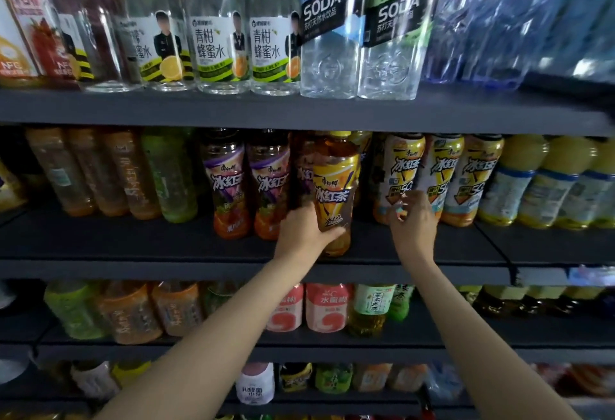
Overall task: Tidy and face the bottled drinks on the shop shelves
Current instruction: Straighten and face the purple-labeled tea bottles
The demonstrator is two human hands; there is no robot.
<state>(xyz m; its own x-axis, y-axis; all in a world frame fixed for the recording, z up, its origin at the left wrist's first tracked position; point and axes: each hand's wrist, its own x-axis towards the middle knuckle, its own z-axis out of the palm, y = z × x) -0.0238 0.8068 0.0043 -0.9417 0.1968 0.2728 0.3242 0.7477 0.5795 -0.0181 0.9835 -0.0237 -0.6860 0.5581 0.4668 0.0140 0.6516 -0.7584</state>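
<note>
Four dark shelves (299,110) stacked with drinks, seen from below the top tier. Up top, a row of clear honey-water bottles (221,43) with labels mostly forward, then two soda bottles (327,40) pulled flush to the edge, likely already faced. On the second shelf (133,250), purple-label tea (229,183) at left, light-label tea (439,176) at right, pale yellow drinks (525,183) beyond, all set back from the lip. Between the two tea groups, one yellow tea bottle (336,193), standing forward of its neighbours near the front edge, upright or nearly so, label square to the aisle; probably being drawn to the front and turned so the brand reads outward. Left hand (303,230) wrapped around its lower body from the left, thumb across the front, fingers curled behind and out of sight, low enough to leave the label in view. Right hand (411,220) against the base of the nearest light-label tea, fingers bent at its lower label; whether pinching or merely touching cannot be told through the blur. Presumably steadying or lining up that bottle beside the gap. Lower shelves: pink bottles (327,308) and green ones, untouched.
</note>
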